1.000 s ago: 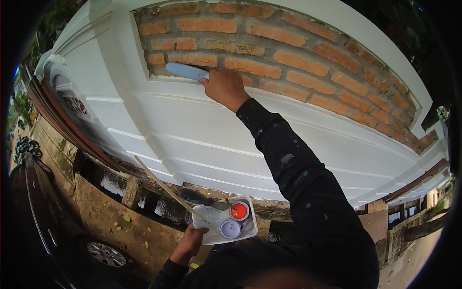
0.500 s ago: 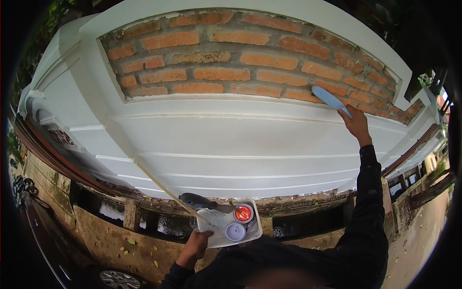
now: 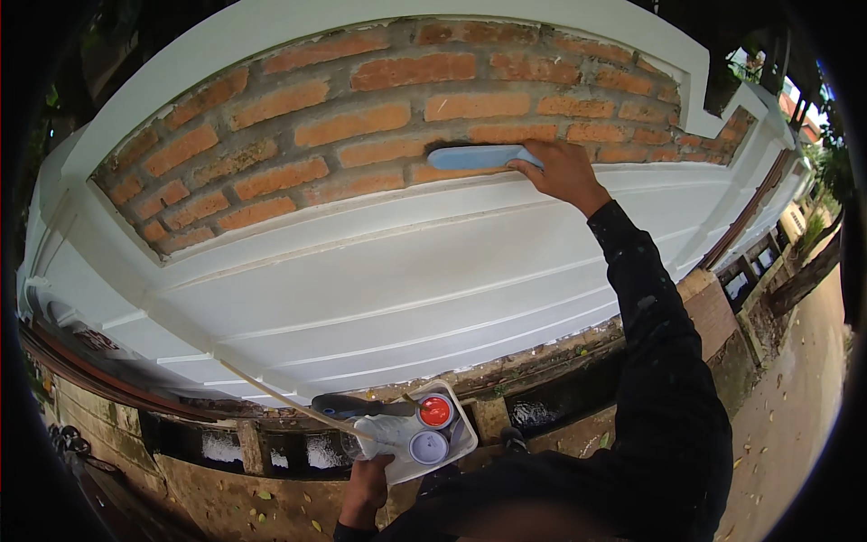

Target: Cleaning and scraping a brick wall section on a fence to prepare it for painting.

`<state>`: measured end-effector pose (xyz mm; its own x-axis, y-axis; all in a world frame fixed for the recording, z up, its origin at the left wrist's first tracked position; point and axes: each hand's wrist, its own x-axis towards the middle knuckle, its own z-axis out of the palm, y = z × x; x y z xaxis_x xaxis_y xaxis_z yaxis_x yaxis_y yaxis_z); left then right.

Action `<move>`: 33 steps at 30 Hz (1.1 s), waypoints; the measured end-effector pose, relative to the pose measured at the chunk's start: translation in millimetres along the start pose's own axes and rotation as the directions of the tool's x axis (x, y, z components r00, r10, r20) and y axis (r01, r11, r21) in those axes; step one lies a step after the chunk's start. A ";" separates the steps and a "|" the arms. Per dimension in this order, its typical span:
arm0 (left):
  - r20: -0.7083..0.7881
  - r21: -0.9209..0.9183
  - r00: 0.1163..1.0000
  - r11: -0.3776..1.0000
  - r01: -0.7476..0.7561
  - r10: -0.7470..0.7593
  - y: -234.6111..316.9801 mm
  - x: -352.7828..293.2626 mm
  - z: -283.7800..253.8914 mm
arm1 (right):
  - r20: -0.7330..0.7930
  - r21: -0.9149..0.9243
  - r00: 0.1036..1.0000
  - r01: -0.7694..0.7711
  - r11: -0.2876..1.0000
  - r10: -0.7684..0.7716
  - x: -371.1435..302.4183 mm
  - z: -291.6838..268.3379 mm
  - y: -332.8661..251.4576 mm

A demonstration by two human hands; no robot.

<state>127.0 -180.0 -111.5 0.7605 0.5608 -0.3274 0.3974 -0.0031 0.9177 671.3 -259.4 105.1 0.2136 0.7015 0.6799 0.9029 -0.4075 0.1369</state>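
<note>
Right hand [image 3: 562,172], grip wrapped round one end of a blue tool [image 3: 474,157] stretching lengthwise left along bricks [image 3: 352,124]; left hand [image 3: 366,479] holds white tray [image 3: 466,443]

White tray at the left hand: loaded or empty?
Loaded: a round tub showing red and a pale round tub sit in the white tray.

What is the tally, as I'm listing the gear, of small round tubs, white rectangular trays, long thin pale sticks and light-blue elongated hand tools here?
Small round tubs, one with red contents, one pale inside: 2
White rectangular tray: 1
Long thin pale stick: 1
Light-blue elongated hand tool: 1
Total: 5
</note>
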 end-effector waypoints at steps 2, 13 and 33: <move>-0.062 -0.117 0.996 0.991 0.059 -0.066 7.6 5.0 25.8 | -0.002 -0.138 0.998 -0.063 0.988 0.064 -45.0 -20.6 75.8; -0.029 -0.144 0.999 0.989 -0.023 0.019 -14.9 55.8 152.1 | -0.056 -0.021 0.754 -0.656 0.754 0.655 -218.6 -84.7 247.7; 0.203 0.203 0.978 0.974 -0.098 0.056 107.9 68.3 239.5 | -0.152 0.281 0.738 -0.605 0.745 0.657 -124.3 -93.7 271.9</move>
<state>344.8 -340.3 -88.8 0.8699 0.3804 -0.3139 0.4166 -0.2259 0.8806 855.3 -512.2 125.4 0.6946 0.1611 0.7011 0.6478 -0.5639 -0.5122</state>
